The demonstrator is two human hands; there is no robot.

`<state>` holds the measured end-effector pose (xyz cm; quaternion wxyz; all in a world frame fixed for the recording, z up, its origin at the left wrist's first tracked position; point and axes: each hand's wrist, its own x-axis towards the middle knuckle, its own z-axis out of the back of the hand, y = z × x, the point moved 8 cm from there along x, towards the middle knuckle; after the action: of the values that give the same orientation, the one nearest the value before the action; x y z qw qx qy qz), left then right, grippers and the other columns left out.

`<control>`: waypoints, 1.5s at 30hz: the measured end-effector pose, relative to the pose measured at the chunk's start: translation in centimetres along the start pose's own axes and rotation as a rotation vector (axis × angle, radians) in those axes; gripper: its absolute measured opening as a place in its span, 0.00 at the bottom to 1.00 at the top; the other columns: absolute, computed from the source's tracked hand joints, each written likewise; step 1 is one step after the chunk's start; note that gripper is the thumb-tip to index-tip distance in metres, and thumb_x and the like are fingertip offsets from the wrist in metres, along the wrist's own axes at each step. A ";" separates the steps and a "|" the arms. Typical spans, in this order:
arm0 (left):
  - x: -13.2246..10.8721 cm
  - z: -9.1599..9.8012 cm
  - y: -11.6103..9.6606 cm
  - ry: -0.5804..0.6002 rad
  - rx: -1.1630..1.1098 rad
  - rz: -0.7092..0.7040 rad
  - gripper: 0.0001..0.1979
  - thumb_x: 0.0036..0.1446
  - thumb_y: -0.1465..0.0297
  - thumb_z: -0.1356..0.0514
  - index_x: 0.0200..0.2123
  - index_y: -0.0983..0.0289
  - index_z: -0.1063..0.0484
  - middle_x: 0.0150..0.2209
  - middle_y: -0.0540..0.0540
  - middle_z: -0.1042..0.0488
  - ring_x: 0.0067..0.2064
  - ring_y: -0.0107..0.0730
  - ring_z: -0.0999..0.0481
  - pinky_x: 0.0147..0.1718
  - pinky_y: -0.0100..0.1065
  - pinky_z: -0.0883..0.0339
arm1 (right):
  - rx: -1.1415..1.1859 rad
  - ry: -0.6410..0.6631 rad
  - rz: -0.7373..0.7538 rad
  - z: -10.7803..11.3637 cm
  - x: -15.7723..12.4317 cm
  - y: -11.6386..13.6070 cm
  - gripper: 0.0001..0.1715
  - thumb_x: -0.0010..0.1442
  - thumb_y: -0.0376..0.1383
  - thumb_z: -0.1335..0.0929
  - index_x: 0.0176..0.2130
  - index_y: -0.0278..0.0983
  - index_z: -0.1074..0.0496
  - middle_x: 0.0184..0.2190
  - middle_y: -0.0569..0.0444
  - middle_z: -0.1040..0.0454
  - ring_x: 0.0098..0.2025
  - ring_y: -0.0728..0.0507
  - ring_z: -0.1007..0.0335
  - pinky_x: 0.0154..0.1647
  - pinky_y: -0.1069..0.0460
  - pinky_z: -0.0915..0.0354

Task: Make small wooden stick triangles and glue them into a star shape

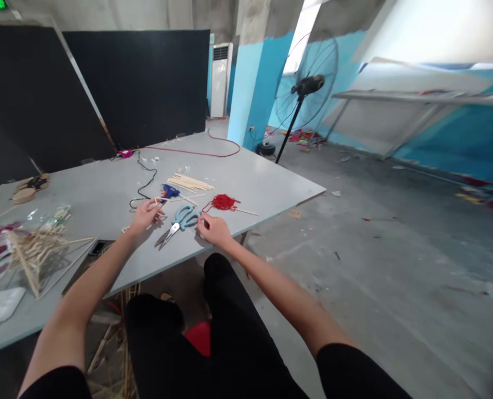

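My left hand (147, 215) is closed, with a short, thin wooden stick (162, 199) at its fingertips. Just beyond it lies a blue hot glue gun (170, 192). Scissors with light blue handles (183, 218) rest on the table between my hands, blades toward me. At the right of their handles, my right hand (213, 228) has its fingers pinched together; what is in them, if anything, is too small to make out. A tangle of red yarn (224, 202) lies beyond my right hand, a thin stick poking out beside it.
Several wooden sticks (190, 183) lie in a bundle farther back on the grey table (267, 177). At the left are stick frames (38, 249), plastic bags and a dark phone-like object (97, 247). A pink power strip (125, 153) and cables sit at the back. A fan (308, 86) stands beyond.
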<state>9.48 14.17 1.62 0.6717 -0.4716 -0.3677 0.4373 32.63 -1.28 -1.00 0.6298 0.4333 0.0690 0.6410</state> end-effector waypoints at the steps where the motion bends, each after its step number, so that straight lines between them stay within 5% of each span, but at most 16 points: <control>1: -0.2 -0.1 0.3 0.005 -0.037 -0.006 0.29 0.56 0.50 0.31 0.52 0.64 0.27 0.29 0.53 0.20 0.22 0.28 0.26 0.21 0.27 0.36 | -0.007 -0.007 0.001 0.0 0.0 -0.1 0.12 0.65 0.39 0.33 0.40 0.39 0.20 0.21 0.57 0.27 0.25 0.45 0.31 0.32 0.52 0.43; 8: -1.7 0.2 2.5 0.056 -0.242 0.043 0.33 0.49 0.43 0.28 0.44 0.64 0.27 0.27 0.52 0.20 0.22 0.27 0.26 0.20 0.26 0.37 | -0.123 -0.025 0.011 -0.4 -0.1 -0.6 0.15 0.67 0.39 0.35 0.41 0.38 0.20 0.20 0.58 0.28 0.22 0.47 0.34 0.29 0.53 0.42; 14: -2.3 0.0 1.5 0.113 -0.285 0.044 0.30 0.50 0.43 0.28 0.39 0.63 0.26 0.28 0.54 0.19 0.24 0.28 0.24 0.22 0.27 0.35 | -0.232 0.011 0.047 -0.6 -0.2 -0.9 0.17 0.71 0.38 0.38 0.46 0.37 0.21 0.23 0.56 0.24 0.24 0.45 0.30 0.31 0.52 0.37; 17: -2.6 0.2 0.7 0.134 -0.281 0.011 0.28 0.55 0.43 0.32 0.39 0.63 0.26 0.31 0.55 0.18 0.26 0.28 0.23 0.23 0.27 0.34 | -0.340 0.019 0.064 2.0 0.7 -1.9 0.17 0.70 0.37 0.36 0.53 0.38 0.23 0.42 0.48 0.17 0.42 0.41 0.22 0.47 0.49 0.30; 20: -2.7 0.0 0.4 0.170 -0.251 -0.006 0.26 0.55 0.48 0.29 0.44 0.62 0.26 0.34 0.57 0.16 0.27 0.30 0.22 0.24 0.28 0.32 | -0.512 0.057 0.018 6.1 1.9 -4.6 0.25 0.67 0.34 0.34 0.62 0.35 0.29 0.57 0.38 0.22 0.61 0.33 0.29 0.60 0.43 0.34; 26: -2.5 -0.1 1.0 0.192 -0.249 -0.001 0.25 0.57 0.58 0.28 0.53 0.61 0.28 0.41 0.60 0.15 0.33 0.36 0.16 0.26 0.30 0.28 | -0.791 0.372 -0.113 10.5 2.9 -10.5 0.25 0.62 0.29 0.30 0.59 0.29 0.26 0.54 0.32 0.20 0.55 0.33 0.23 0.56 0.46 0.32; 33: -2.5 0.0 1.0 0.190 -0.258 -0.014 0.23 0.60 0.59 0.29 0.54 0.62 0.28 0.42 0.62 0.14 0.35 0.37 0.15 0.27 0.30 0.26 | -0.944 0.573 -0.121 10.7 5.4 -10.7 0.23 0.55 0.26 0.26 0.51 0.36 0.19 0.47 0.36 0.16 0.50 0.33 0.19 0.49 0.45 0.30; 37: -2.5 -0.1 1.0 0.196 -0.262 -0.023 0.22 0.62 0.59 0.30 0.54 0.62 0.28 0.42 0.62 0.14 0.35 0.37 0.14 0.27 0.30 0.25 | -0.990 0.542 -0.152 13.2 9.3 -9.8 0.08 0.54 0.24 0.25 0.32 0.36 0.19 0.39 0.39 0.15 0.46 0.34 0.18 0.48 0.42 0.29; 40: -2.4 -0.1 1.0 0.196 -0.268 -0.024 0.20 0.64 0.60 0.32 0.54 0.62 0.28 0.42 0.61 0.15 0.34 0.35 0.15 0.26 0.29 0.26 | -1.010 0.456 -0.158 15.7 12.7 -9.0 0.11 0.59 0.24 0.25 0.26 0.32 0.22 0.35 0.33 0.17 0.46 0.31 0.18 0.50 0.36 0.29; 42: -2.4 -0.1 1.0 0.198 -0.269 -0.020 0.20 0.65 0.60 0.33 0.54 0.62 0.28 0.41 0.61 0.15 0.33 0.35 0.15 0.26 0.29 0.26 | -1.004 0.392 -0.153 17.4 14.7 -8.4 0.11 0.66 0.29 0.27 0.30 0.30 0.21 0.38 0.31 0.18 0.48 0.32 0.19 0.52 0.35 0.29; 45: -2.5 -0.1 1.0 0.198 -0.268 -0.013 0.19 0.65 0.59 0.33 0.54 0.62 0.28 0.40 0.60 0.15 0.33 0.35 0.15 0.26 0.29 0.27 | -0.975 0.295 -0.119 19.3 17.2 -7.2 0.17 0.74 0.42 0.30 0.55 0.33 0.24 0.54 0.42 0.22 0.54 0.39 0.22 0.56 0.39 0.25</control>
<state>8.45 12.04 0.41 0.6384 -0.5953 -0.3581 0.3313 53.34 6.28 14.34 0.7776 -0.0103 -0.1254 0.6161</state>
